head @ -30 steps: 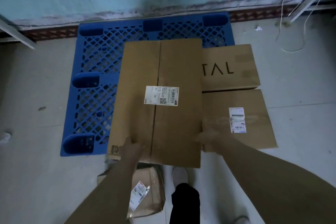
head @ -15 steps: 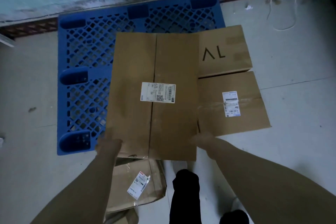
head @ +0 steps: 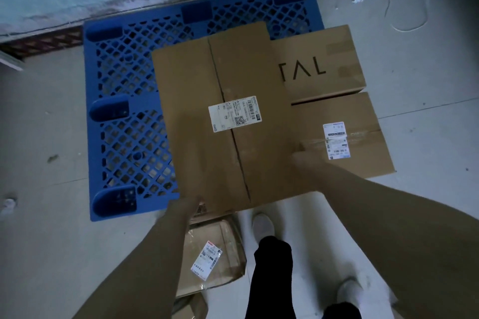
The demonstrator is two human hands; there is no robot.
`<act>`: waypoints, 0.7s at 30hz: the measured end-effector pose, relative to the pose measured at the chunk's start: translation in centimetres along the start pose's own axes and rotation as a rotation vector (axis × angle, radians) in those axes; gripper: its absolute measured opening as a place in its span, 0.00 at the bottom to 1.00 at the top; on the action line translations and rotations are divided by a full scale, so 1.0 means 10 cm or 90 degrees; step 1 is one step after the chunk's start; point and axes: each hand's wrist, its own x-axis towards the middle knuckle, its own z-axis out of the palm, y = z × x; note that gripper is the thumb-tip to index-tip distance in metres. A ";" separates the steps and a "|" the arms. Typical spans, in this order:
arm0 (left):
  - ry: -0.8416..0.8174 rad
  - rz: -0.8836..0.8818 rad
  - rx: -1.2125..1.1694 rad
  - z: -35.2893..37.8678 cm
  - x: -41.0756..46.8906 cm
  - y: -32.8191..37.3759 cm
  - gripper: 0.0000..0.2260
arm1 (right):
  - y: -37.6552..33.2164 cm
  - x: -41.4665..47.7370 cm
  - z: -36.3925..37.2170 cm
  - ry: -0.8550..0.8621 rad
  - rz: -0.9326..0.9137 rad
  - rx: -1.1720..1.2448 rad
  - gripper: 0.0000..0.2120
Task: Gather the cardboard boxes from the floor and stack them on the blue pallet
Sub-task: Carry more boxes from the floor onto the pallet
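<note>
Big box (head: pixel 228 122) has swung askew since half a second ago. The right hand (head: pixel 304 160) has slid up its side edge, the left hand (head: pixel 185 206) is at the near corner. Fingers are blurred, cannot tell their grip. Box sits over blue pallet (head: pixel 124 116) beside TAL box (head: pixel 318 65), probably being set down. Crumpled box (head: pixel 215 254) still on floor.

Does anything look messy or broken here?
Yes. The box on the floor by the shoes looks squashed, its edges crumpled. The big box over the blue pallet is also turned crooked, not lined up with it.
</note>
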 end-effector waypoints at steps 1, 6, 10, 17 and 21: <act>0.011 0.029 0.005 0.03 -0.09 0.04 0.09 | -0.01 -0.03 -0.02 -0.023 0.007 -0.012 0.26; 0.012 0.142 0.065 0.07 -0.55 0.30 0.20 | 0.17 -0.45 -0.11 -0.080 0.006 0.017 0.12; -0.004 0.206 0.063 0.18 -1.07 0.26 0.03 | 0.39 -0.87 -0.39 -0.095 -0.011 0.033 0.14; -0.055 0.261 0.095 0.57 -2.23 -0.24 0.08 | 0.94 -1.74 -1.25 -0.061 -0.075 0.078 0.14; -0.113 0.317 0.101 0.84 -2.87 -0.58 0.04 | 1.29 -2.19 -1.80 -0.010 -0.159 0.084 0.03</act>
